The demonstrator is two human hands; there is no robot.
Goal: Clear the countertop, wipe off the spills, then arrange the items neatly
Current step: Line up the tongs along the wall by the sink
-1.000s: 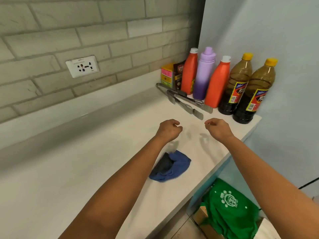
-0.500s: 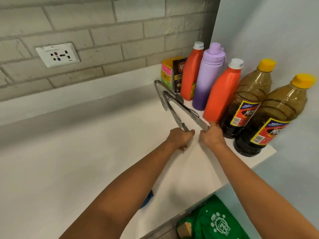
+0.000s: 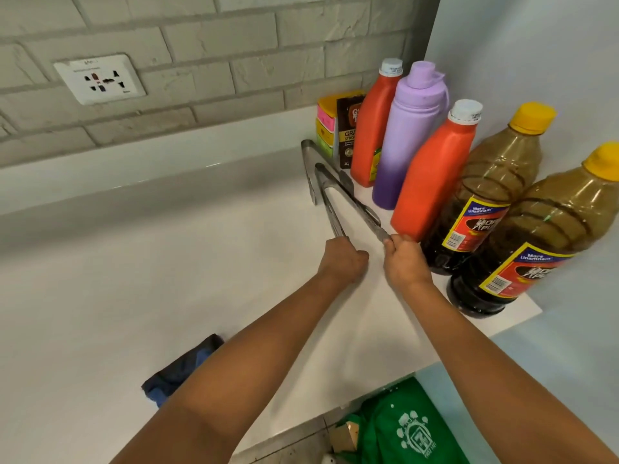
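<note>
Green bag point(image 3: 398, 426) is lying on the floor below the counter's front edge, nearest the camera. Blue cloth point(image 3: 182, 370) is sitting bunched on the white counter point(image 3: 134, 296) near that front edge, partly hidden by the left forearm. Wide bare counter is spreading left of the arms and back to the raised ledge under the brick wall. Left hand point(image 3: 343, 261) is curling around the near end of one tong arm; right hand point(image 3: 403, 261) is pinching the near end of the other arm, right beside the front soy bottle. Tongs point(image 3: 338, 195) are lying flat on the counter, arms splayed toward the hands, hinge end pointing back toward the corner; a second tong-like piece is lying just left of them, cannot tell if separate. Two soy bottles point(image 3: 495, 195) with yellow caps are standing along the right wall, the nearer one close to the counter's right front corner. Behind them two orange bottles point(image 3: 432, 175) and a purple flask point(image 3: 408, 135) are crowding the corner, upright, touching or nearly so. Small boxes point(image 3: 331, 125) are standing at the very back. Socket point(image 3: 98, 78) is sitting on the wall, far left.
</note>
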